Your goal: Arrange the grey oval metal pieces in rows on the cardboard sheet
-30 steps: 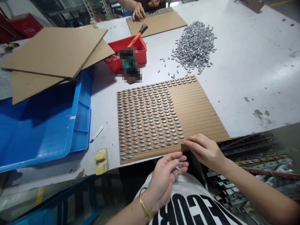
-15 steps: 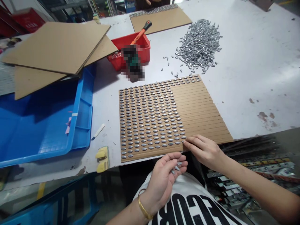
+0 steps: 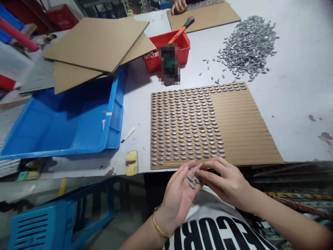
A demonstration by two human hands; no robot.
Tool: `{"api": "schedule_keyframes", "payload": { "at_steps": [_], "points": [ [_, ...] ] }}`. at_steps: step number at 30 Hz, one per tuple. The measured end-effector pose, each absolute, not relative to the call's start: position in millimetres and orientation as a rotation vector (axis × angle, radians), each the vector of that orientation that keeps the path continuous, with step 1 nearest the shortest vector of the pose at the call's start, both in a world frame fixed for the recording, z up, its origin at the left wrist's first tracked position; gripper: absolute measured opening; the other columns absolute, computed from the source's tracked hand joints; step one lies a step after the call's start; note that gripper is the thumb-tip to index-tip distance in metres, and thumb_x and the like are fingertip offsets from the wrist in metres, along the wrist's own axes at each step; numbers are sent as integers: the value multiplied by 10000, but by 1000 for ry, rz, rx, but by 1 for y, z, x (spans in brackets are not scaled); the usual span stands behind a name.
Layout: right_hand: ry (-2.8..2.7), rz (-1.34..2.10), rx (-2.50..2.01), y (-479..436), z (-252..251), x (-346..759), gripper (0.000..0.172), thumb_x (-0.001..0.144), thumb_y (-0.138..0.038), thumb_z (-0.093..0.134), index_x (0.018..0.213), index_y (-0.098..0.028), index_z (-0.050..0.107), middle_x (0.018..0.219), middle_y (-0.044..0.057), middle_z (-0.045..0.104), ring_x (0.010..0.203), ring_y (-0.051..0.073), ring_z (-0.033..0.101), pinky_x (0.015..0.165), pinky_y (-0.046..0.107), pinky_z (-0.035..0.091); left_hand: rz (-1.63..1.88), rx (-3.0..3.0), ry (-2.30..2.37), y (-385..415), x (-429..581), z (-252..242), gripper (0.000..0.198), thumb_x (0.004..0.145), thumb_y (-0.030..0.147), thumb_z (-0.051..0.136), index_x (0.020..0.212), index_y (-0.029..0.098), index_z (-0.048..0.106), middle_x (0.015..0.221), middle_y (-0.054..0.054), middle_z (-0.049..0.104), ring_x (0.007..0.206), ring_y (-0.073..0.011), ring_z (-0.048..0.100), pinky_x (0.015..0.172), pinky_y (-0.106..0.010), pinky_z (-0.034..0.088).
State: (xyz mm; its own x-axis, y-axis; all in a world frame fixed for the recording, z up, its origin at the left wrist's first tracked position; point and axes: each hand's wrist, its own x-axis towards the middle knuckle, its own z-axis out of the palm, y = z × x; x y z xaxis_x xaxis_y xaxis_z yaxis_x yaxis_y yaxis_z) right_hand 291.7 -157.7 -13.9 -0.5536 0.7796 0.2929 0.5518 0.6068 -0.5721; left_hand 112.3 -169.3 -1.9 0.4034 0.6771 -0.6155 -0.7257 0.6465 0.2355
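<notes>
My left hand (image 3: 179, 194) is palm up and cupped below the front edge of the cardboard sheet, holding several small silver spindle-shaped pieces (image 3: 191, 185). The fingers of my right hand (image 3: 226, 180) are pinched together over that palm, their tips at one of the pieces, which they partly cover. Just beyond both hands lies the slotted cardboard sheet (image 3: 244, 128). Rows of the same silver pieces fill its left part, and a narrow band of them runs along its far edge. Its right part shows bare grooves.
Behind the sheet lies a heap of silver pieces (image 3: 249, 48). A red bin (image 3: 184, 52) holds an orange-handled tool (image 3: 182, 29). Flat cardboard (image 3: 96, 41) overlaps a blue crate (image 3: 114, 118) at left. Another person's hand (image 3: 179, 6) rests at a far board (image 3: 205, 17). Yellow sponge-like blocks (image 3: 131, 163) sit near the edge.
My right hand has moved from the sheet's front row back to my left palm. My left fingers have opened out more around the pieces. The camera view has turned left.
</notes>
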Motion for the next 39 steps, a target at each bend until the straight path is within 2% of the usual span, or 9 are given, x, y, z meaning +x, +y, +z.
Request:
{"api": "schedule_keyframes", "payload": {
  "at_steps": [4,8,13,18,21,25,29,34,39],
  "points": [
    [-2398,703,-949,-161,-17,274,196,884,-112,506,1022,-178,629,989,91,623,878,174,542,747,321,475,867,-129,700,-183,92,-9,277,910,294,479,1094,119,591,1170,-175,612,1045,-225,581,937,-381,407],
    [-2503,652,-878,-168,-27,254,199,917,-126,435,959,-170,625,963,85,637,858,174,544,732,327,452,920,-88,749,-195,75,-16,227,876,188,532,1083,117,594,1156,-166,624,1060,-218,576,923,-359,410],
    [-2547,525,-947,-168,-33,226,220,918,-162,441,1046,-164,620,905,89,638,760,177,521,673,341,437,988,-75,783,-199,55,-17,240,837,117,555,1072,123,598,1152,-154,640,1141,-246,550,972,-380,386],
    [-2451,524,-965,-164,-28,210,171,899,-136,477,964,-178,629,959,88,660,860,183,571,740,341,476,1025,-55,778,-199,41,-20,243,820,124,583,1062,145,606,1167,-131,631,1170,-236,523,1002,-382,370],
    [-2391,522,-959,-163,-28,204,191,881,-107,497,1017,-172,614,953,92,667,874,191,590,748,346,481,1035,100,879,-200,37,-26,118,818,168,618,933,141,626,983,-86,656,955,-182,588,899,-335,430],
    [-2368,633,-940,-163,-28,200,229,865,-68,500,1039,-164,615,910,88,658,827,179,591,734,335,496,1025,257,1035,-198,35,-36,97,798,222,662,807,143,606,692,0,576,655,-98,515,686,-243,421],
    [-2310,731,-963,-160,-30,199,251,861,-54,508,1055,-171,616,914,84,652,822,167,595,711,310,511,1027,237,1044,-195,35,-40,130,789,251,668,799,145,594,689,-1,564,656,-105,510,663,-247,421],
    [-2295,454,-1051,-151,-43,198,301,862,-61,505,1113,-189,613,949,86,660,802,163,603,702,306,513,1059,122,990,-198,33,-41,139,799,272,639,849,151,591,819,-40,599,709,-137,559,640,-260,433],
    [-2398,358,-1026,-146,-57,194,333,875,-70,488,1174,-178,589,1002,102,655,864,184,606,736,323,525,1061,70,941,-201,31,-43,127,802,262,628,852,148,605,804,-46,601,712,-139,558,633,-258,425]
  ]
}}
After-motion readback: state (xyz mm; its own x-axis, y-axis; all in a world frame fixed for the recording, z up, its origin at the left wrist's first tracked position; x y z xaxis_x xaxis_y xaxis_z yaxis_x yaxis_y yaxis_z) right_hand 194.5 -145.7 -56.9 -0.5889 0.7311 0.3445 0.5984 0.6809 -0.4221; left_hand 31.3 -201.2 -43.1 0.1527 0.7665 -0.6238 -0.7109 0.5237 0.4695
